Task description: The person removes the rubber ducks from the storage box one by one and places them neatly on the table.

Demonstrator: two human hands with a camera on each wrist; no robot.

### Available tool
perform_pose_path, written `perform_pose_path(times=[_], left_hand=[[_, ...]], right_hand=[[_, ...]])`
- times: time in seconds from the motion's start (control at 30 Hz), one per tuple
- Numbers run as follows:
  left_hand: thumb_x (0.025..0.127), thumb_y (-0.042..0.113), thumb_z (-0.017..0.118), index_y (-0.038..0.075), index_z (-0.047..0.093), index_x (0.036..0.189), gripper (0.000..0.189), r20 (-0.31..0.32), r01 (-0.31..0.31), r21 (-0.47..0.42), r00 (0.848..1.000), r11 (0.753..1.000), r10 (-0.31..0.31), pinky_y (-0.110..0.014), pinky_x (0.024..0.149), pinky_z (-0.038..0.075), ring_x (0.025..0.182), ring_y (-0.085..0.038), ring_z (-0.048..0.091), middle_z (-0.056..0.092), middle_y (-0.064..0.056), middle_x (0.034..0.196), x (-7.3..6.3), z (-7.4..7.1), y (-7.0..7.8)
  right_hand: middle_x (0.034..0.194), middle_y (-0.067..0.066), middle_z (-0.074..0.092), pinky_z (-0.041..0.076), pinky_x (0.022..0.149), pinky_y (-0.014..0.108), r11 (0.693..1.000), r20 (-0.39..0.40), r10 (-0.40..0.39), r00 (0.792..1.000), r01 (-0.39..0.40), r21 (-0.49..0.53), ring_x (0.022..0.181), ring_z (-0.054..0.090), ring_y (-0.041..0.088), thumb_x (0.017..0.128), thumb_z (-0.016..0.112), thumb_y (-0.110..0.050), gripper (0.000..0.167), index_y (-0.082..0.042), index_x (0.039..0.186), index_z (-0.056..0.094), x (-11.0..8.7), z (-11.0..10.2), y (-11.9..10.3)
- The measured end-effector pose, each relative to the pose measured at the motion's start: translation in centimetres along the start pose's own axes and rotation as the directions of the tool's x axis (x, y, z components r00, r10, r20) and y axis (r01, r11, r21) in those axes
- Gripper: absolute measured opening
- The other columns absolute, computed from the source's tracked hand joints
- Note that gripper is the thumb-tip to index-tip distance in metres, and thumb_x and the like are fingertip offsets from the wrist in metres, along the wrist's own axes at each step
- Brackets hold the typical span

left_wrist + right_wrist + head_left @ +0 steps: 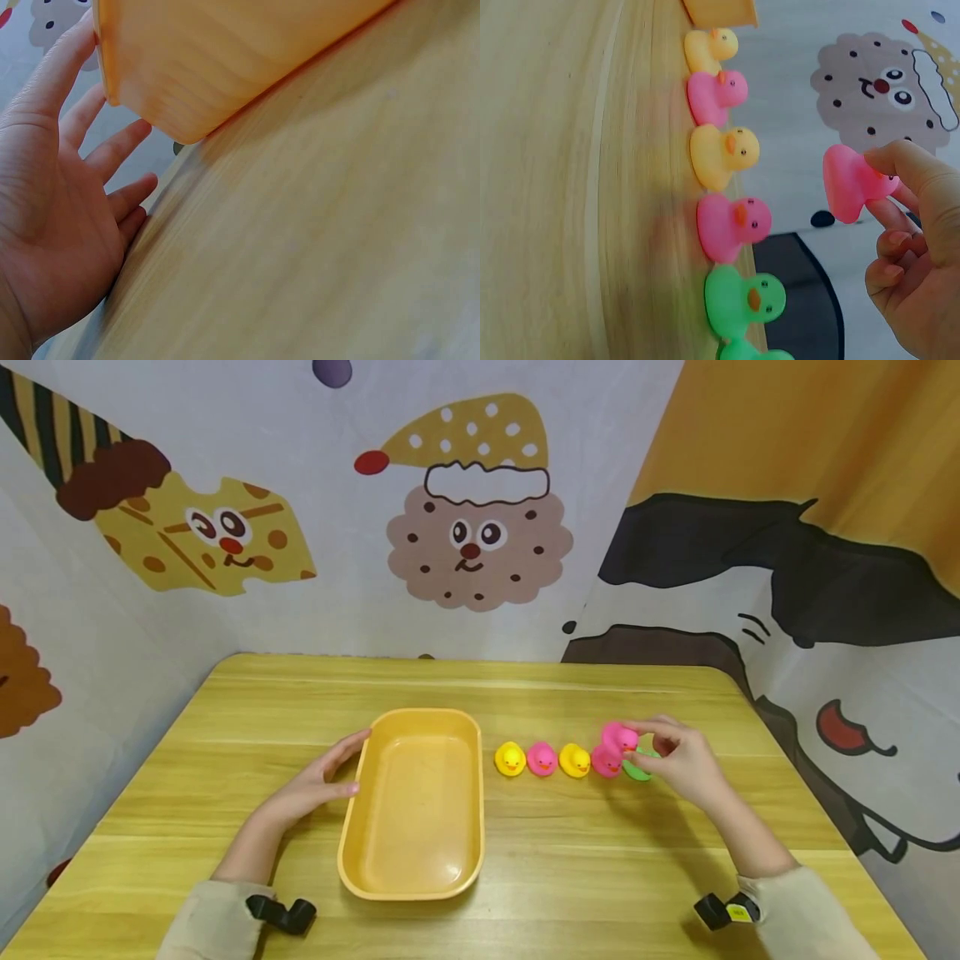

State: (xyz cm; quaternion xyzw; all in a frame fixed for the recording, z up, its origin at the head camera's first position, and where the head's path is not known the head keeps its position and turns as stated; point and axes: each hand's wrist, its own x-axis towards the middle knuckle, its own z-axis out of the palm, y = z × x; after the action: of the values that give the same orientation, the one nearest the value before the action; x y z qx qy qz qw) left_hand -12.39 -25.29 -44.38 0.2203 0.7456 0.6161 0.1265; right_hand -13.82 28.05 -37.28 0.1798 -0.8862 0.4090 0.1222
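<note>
My right hand pinches a pink rubber duck between thumb and fingers, raised above a row of ducks on the table. From the left, the row runs yellow duck, pink duck, yellow duck, pink duck, then green. In the right wrist view a green duck shows fully, with part of a second green duck past it. My left hand rests its spread, fairly straight fingers against the left rim of a yellow-orange plastic tray, which holds nothing.
The wood-grain table has its far edge against a cartoon-printed cloth. The tray stands left of the duck row, close to the first yellow duck. A small black camera sits on each wrist.
</note>
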Motion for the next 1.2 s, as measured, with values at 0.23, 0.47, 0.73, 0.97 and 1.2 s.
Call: perform_pose_path(times=[0.23, 0.47, 0.73, 0.97, 1.2], left_hand=[[0.090, 0.008, 0.065, 0.015, 0.024, 0.153, 0.075, 0.000, 0.002, -0.002, 1.000, 1.000, -0.002, -0.070, 0.104, 0.004, 0.140, -0.039, 0.011, 0.019, -0.018, 0.156, 0.0, 0.0, -0.1], [0.091, 0.009, 0.065, 0.017, 0.024, 0.153, 0.074, 0.002, 0.004, -0.003, 1.000, 1.000, -0.004, -0.070, 0.104, 0.004, 0.141, -0.038, 0.011, 0.019, -0.016, 0.156, -0.1, -0.1, -0.3], [0.091, 0.009, 0.065, 0.016, 0.024, 0.153, 0.075, 0.005, 0.009, 0.006, 1.000, 1.000, -0.009, -0.071, 0.103, 0.003, 0.141, -0.040, 0.009, 0.018, -0.018, 0.156, -0.1, -0.1, -0.4], [0.090, 0.009, 0.065, 0.017, 0.025, 0.153, 0.074, -0.009, 0.017, -0.003, 1.000, 1.000, -0.018, -0.069, 0.104, 0.004, 0.141, -0.039, 0.010, 0.019, -0.016, 0.156, -0.1, 0.0, -0.3], [0.091, 0.009, 0.064, 0.017, 0.024, 0.153, 0.075, -0.004, 0.025, -0.002, 1.000, 1.000, -0.025, -0.069, 0.104, 0.004, 0.141, -0.039, 0.010, 0.018, -0.016, 0.156, 0.0, -0.1, -0.4]], right_hand=[[0.084, 0.003, 0.052, 0.031, 0.050, 0.025, 1.000, -0.036, 0.015, 0.999, -0.015, -0.011, 0.064, 0.037, 0.015, 0.075, 0.079, 0.000, 0.035, -0.006, 0.109, 0.072, -0.7, -1.0, 0.9], [0.084, 0.001, 0.053, 0.032, 0.050, 0.025, 1.000, -0.067, 0.009, 0.998, -0.010, -0.011, 0.064, 0.039, 0.014, 0.075, 0.078, 0.004, 0.037, -0.002, 0.111, 0.070, -1.6, -2.0, 1.7], [0.092, -0.001, 0.060, 0.039, 0.054, 0.019, 0.998, -0.105, 0.054, 0.993, -0.058, -0.034, 0.069, 0.045, 0.010, 0.078, 0.077, 0.002, 0.036, 0.001, 0.112, 0.069, -2.5, -3.3, 2.8], [0.090, 0.001, 0.056, 0.033, 0.049, 0.023, 0.995, -0.144, 0.072, 0.987, -0.082, -0.063, 0.066, 0.040, 0.009, 0.078, 0.077, 0.002, 0.037, 0.004, 0.113, 0.067, -3.2, -4.6, 4.0], [0.088, -0.006, 0.056, 0.031, 0.051, 0.023, 0.991, -0.161, 0.083, 0.983, -0.098, -0.088, 0.067, 0.038, 0.010, 0.079, 0.076, 0.000, 0.035, 0.003, 0.114, 0.067, -3.8, -6.0, 5.1]])
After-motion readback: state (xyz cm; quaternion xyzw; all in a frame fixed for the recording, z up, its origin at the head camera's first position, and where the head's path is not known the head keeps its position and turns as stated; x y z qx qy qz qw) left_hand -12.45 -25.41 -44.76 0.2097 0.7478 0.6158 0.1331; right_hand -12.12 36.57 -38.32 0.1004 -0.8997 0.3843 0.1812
